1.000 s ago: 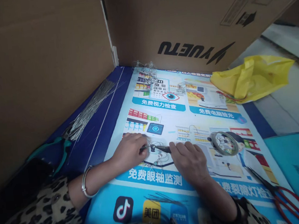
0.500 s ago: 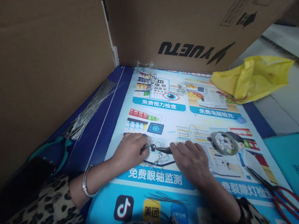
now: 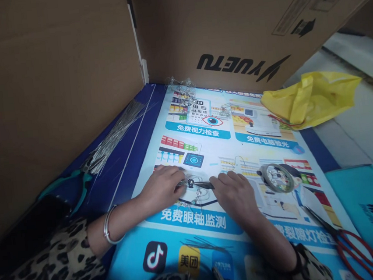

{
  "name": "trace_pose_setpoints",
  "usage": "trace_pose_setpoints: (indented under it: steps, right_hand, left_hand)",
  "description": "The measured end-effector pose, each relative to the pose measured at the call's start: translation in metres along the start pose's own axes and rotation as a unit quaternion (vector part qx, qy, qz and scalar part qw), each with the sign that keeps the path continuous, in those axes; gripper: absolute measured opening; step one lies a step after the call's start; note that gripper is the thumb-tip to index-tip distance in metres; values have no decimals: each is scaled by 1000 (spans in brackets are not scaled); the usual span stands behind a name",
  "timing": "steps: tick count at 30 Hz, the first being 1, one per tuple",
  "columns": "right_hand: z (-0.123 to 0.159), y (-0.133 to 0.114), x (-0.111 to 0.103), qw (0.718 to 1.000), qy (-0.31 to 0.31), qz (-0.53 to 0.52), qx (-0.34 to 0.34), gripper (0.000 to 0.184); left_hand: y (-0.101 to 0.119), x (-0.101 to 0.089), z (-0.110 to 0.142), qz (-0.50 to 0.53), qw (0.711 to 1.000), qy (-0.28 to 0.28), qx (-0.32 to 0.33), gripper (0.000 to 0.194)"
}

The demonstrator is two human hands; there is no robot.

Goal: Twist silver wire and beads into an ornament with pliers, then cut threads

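Observation:
My left hand (image 3: 164, 184) pinches a thin wire piece between thumb and fingertips, over the printed poster. From that spot, a loose tangle of beaded wire (image 3: 197, 197) trails down onto the poster. My right hand (image 3: 236, 197) is wrapped round slim-nosed pliers (image 3: 204, 185), whose handles are mostly hidden in the palm. Their narrow tip points left and meets the wire at a small dark, shiny part (image 3: 191, 183) beside my left fingertips. Whether the jaws are closed on it is too small to tell.
Cut wires (image 3: 116, 135) and teal-handled pliers (image 3: 83, 180) lie at left. Red-handled scissors (image 3: 355, 247), a tape roll (image 3: 278, 178) and a yellow bag (image 3: 314, 99) are at right. Wirework (image 3: 183, 92) sits by the cardboard wall (image 3: 228, 21). Short dark wires (image 3: 205, 245) lie nearest me.
The view has turned slightly, so things on the right appear a little further left. The pliers lie at a slightly flatter angle. Both hands keep their grips in nearly the same place.

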State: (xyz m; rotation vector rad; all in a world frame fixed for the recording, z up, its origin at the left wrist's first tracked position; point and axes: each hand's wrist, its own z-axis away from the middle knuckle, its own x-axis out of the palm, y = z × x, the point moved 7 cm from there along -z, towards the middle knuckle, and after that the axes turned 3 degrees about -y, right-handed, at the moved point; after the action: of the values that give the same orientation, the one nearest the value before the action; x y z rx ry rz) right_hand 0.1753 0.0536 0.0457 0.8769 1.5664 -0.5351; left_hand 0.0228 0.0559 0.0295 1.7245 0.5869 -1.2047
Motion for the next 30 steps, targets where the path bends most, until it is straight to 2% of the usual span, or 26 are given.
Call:
trace_pose_setpoints:
  steps: [8, 14, 20, 30]
  right_hand:
    - [0, 2, -3, 1000, -7, 11, 2, 8]
    - [1, -1, -6, 1000, 3, 23, -1, 11]
    - [0, -3, -6, 1000, 4, 27, -7, 13]
    - [-2, -8, -11, 999, 16, 30, -13, 12]
  left_hand:
    - [4, -6, 1, 11, 999, -31, 35, 28]
    - [5, -9, 2, 33, 999, -15, 37, 26]
    - [15, -15, 1, 18, 995, -1, 100, 13]
    - [15, -10, -3, 18, 993, 12, 117, 21]
